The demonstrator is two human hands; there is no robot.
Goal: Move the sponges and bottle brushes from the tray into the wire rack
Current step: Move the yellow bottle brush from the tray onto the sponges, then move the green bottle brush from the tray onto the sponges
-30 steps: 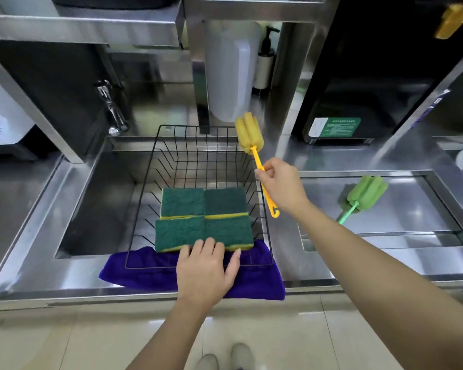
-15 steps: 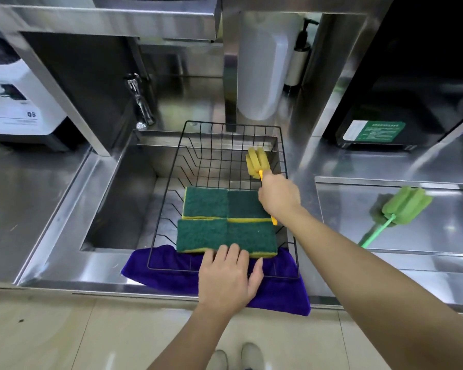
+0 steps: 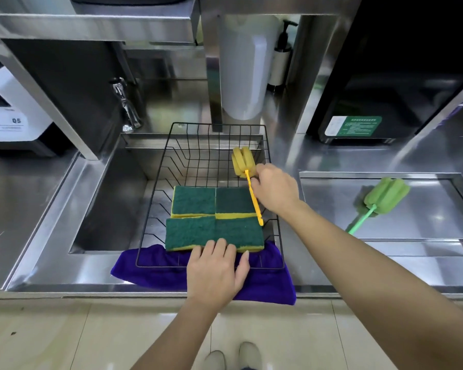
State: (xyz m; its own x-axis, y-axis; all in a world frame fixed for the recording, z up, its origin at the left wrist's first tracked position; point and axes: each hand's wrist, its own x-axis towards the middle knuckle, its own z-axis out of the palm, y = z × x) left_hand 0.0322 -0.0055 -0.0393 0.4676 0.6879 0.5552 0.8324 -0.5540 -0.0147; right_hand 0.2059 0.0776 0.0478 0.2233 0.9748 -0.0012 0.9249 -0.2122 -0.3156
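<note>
In the middle of the frame a black wire rack (image 3: 171,161) stands half over the sink (image 3: 104,209), its near edge on a purple cloth (image 3: 150,271). Inside the rack lie four green sponges (image 3: 214,217) with yellow undersides, packed together in two rows.

The right hand (image 3: 274,192) is at the right side of the rack. Its fingers are curled around the handle of the yellow bottle brush (image 3: 253,194), near the foam head. The foam head points to the far side of the rack, and the thin handle runs down along the right edge of the sponges, with its end at the rack's right rim. I cannot tell if the brush already rests on the sponges or is only held above them.

The left hand (image 3: 217,273) is at the lower centre. It is open and flat, fingers spread a little, and it holds nothing. The fingertips touch the near edge of the front sponges, and the palm lies over the rack's front wire and the cloth.

At the right of the frame the green bottle brush (image 3: 380,198) lies alone in the steel tray (image 3: 425,236), handle toward the lower left.
</note>
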